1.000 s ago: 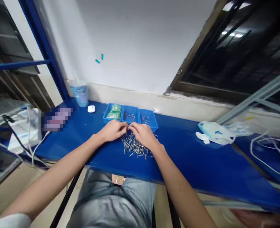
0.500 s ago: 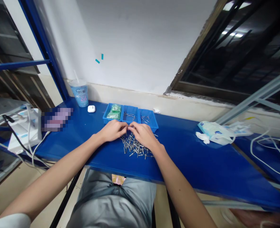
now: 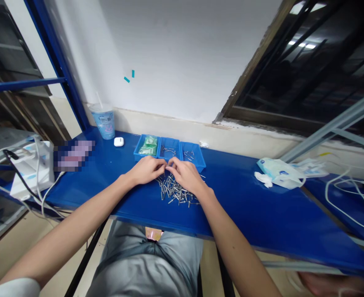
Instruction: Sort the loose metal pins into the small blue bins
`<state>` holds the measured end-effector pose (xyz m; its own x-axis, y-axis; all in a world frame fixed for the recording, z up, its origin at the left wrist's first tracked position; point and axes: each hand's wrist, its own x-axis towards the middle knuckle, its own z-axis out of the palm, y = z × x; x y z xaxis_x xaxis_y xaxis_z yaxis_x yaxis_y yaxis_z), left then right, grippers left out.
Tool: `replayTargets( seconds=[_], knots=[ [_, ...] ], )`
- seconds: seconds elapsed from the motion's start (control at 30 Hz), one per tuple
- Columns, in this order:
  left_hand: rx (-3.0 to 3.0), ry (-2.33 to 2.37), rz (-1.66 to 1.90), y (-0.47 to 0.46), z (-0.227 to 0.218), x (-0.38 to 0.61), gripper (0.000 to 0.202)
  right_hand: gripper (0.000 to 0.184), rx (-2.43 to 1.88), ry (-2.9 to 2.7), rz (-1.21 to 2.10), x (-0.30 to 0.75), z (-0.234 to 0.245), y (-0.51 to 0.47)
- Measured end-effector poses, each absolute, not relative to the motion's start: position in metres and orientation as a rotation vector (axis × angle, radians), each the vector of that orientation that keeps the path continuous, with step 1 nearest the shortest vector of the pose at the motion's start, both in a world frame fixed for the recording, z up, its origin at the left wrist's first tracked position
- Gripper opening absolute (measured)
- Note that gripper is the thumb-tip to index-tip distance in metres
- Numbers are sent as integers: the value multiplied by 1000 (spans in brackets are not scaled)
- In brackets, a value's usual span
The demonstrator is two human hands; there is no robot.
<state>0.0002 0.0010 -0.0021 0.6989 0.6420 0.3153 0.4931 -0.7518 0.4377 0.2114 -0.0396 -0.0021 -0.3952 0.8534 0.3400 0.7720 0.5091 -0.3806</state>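
My left hand and my right hand meet over the blue table, thumbs and fingertips pinched together. A tiny thing shows between the fingertips, too small to make out. Just below them, partly under my right hand, lies a loose pile of silvery blind rivets. Three small blue bins stand in a row right behind my hands. In the left bin are green-and-clear packets. Several rivets lie in the middle bin, and several more in the right bin.
At the back left stand a blue cup with a straw and a white earbud case. White power strips and cables crowd the left end. A tissue pack sits to the right, and a wall rises behind the table.
My right fingers have shifted very slightly at the pinch. Both hands otherwise stay in place, and the pile and bins look the same.
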Motion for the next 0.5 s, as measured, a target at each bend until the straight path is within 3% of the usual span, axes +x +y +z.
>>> replayTargets(
  seconds=[0.5],
  knots=[
    [2615,886,651,2,-3,0,35,11,-1259,-2249,230,212,-4,-39]
  ],
)
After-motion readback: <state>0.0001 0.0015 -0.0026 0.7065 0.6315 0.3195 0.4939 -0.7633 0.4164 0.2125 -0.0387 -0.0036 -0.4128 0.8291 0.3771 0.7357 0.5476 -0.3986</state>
